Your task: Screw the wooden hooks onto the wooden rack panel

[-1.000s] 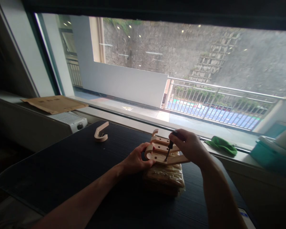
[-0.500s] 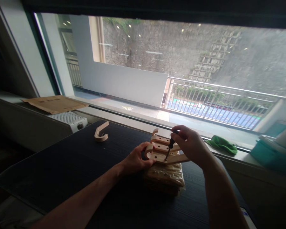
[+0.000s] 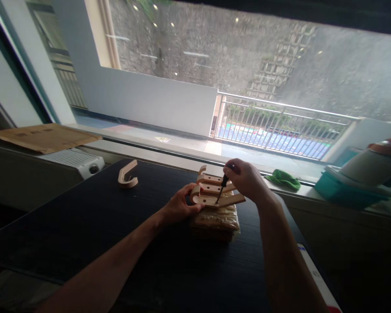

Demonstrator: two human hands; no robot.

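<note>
My right hand (image 3: pixel 246 176) is closed round the dark handle of a screwdriver (image 3: pixel 222 189). The screwdriver's tip stands in a hole of the nearest wooden hook (image 3: pixel 210 202). With fingers and thumb, my left hand (image 3: pixel 179 204) grips the curled end of that same hook. Behind it lie more pale wooden hooks (image 3: pixel 210 178) with dark holes, side by side. They rest on a block wrapped in clear plastic (image 3: pixel 215 219). Apart from these, another wooden hook (image 3: pixel 127 176) lies on the dark table (image 3: pixel 94 226), with small screws in its curve.
A brown envelope (image 3: pixel 45 135) lies over a white ribbed appliance (image 3: pixel 71 161) at the left. On the sill to the right are a green cloth (image 3: pixel 283 180) and a teal box (image 3: pixel 337 191). A window runs behind the table.
The view has shifted, so the whole scene sits further left and a little higher. Both hands keep their hold, and the screwdriver's tip stays in the same hook.
</note>
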